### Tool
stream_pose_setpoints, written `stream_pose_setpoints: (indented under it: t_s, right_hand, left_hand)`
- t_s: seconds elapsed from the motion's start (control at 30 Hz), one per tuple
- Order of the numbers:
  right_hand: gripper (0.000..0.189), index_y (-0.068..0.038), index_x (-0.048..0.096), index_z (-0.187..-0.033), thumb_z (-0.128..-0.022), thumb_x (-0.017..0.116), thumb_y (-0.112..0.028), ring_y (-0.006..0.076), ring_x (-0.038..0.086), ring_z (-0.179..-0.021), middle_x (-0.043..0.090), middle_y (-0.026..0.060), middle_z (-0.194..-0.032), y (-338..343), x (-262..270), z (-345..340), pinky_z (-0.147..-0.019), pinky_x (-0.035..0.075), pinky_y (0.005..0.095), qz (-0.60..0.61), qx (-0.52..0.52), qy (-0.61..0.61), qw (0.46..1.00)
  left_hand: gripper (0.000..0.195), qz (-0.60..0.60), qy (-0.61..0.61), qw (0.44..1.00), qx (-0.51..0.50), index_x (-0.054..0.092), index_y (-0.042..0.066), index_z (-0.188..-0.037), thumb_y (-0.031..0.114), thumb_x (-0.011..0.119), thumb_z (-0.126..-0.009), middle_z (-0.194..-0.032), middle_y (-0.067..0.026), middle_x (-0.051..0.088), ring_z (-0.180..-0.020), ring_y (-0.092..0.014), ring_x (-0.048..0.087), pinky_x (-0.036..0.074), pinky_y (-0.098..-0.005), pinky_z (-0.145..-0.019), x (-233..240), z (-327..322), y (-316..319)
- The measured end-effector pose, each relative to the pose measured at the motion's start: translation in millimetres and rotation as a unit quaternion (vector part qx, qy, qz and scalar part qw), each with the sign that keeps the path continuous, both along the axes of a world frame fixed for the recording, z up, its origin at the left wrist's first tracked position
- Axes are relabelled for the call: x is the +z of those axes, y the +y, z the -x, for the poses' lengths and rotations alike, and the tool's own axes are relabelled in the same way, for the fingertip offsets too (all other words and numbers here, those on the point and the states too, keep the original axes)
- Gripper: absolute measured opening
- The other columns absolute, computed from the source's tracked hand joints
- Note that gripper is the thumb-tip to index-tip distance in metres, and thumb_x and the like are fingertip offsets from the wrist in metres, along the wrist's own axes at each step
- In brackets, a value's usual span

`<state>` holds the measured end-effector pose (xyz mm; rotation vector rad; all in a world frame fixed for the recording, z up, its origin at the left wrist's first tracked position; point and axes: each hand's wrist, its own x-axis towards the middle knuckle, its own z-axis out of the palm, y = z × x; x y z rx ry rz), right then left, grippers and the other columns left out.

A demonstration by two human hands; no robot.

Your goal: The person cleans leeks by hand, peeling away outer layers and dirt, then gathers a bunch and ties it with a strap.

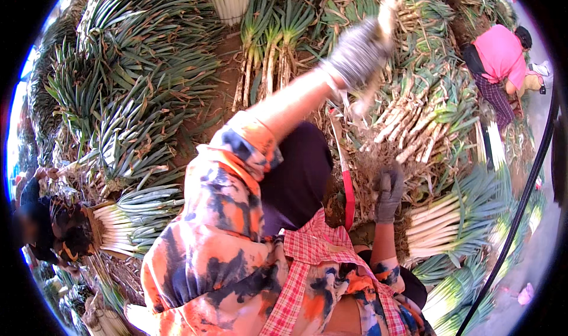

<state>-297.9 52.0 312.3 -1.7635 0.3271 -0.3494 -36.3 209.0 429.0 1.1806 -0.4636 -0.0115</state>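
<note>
My left hand (361, 54), in a grey work glove, reaches up and to the right and is closed around a pale long onion stalk (389, 3); both are blurred by motion. Lower down, my right hand (389, 192), in a similar glove, has curled fingers beside a tangle of dry roots (385, 156); whether it grips anything is hidden. Untrimmed long onions (415, 123) with soil-stained stalks lie just above and to the right of it. A thin white and red strip-like thing (346, 176) stands between my knee and my right hand.
Cleaned onion bundles (437, 227) lie at right, with another (120, 225) at left. Large heaps of green leaves (146, 61) fill the upper left. One person in pink (499, 54) bends at upper right; another person (33, 216) is at the left edge. A black cable (517, 229) crosses the right side.
</note>
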Motion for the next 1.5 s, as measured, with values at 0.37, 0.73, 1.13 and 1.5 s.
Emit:
stream_pose_setpoints:
  t_s: [0.37,0.73,1.13,1.5]
  right_hand:
    - [0.033,-0.006,0.048,-0.116,-0.085,0.055,-0.014,0.0092,0.05,-0.054,0.055,0.0021,-0.077,-39.6,-128.6,57.3,-0.043,0.039,0.0221,-0.102,-0.058,0.267,0.957]
    - [0.033,-0.004,0.049,-0.116,-0.085,0.056,-0.014,0.0097,0.051,-0.062,0.057,0.0026,-0.085,-54.5,-144.3,53.7,-0.053,0.042,0.0226,-0.099,-0.069,0.307,0.944]
    - [0.028,-0.003,0.053,-0.107,-0.082,0.055,-0.013,0.0176,0.056,-0.079,0.059,0.0094,-0.093,-105.9,-62.3,-63.2,-0.068,0.048,0.0298,0.223,-0.02,0.239,0.945]
    - [0.078,0.002,0.019,-0.134,-0.074,0.061,-0.025,0.0245,0.057,-0.082,0.039,0.0266,-0.122,-147.7,-128.9,-163.5,-0.062,0.049,0.0341,0.55,-0.075,0.398,0.731]
  left_hand:
    - [0.031,-0.514,0.138,0.83,0.167,0.052,0.006,-0.11,0.022,0.056,-0.084,-0.107,-0.0094,0.055,-0.087,-0.017,0.053,0.044,-0.0302,-0.076,-197.8,-197.4,242.3]
    - [0.035,-0.814,0.283,0.5,0.077,0.06,0.01,-0.11,0.029,0.042,-0.087,-0.118,-0.0095,0.055,-0.108,-0.027,0.054,0.046,-0.0391,-0.086,-402.7,-91.6,236.4]
    - [0.028,-0.957,-0.029,0.262,-0.121,0.06,0.006,-0.107,0.021,0.052,-0.084,-0.085,-0.0043,0.066,-0.084,-0.02,0.061,0.045,-0.0359,-0.076,-444.5,-69.1,256.5]
    - [0.028,-0.911,0.01,0.402,-0.089,0.057,0.004,-0.104,0.023,0.051,-0.084,-0.082,-0.0093,0.061,-0.071,-0.021,0.058,0.045,-0.0341,-0.064,-392.9,-53.8,214.3]
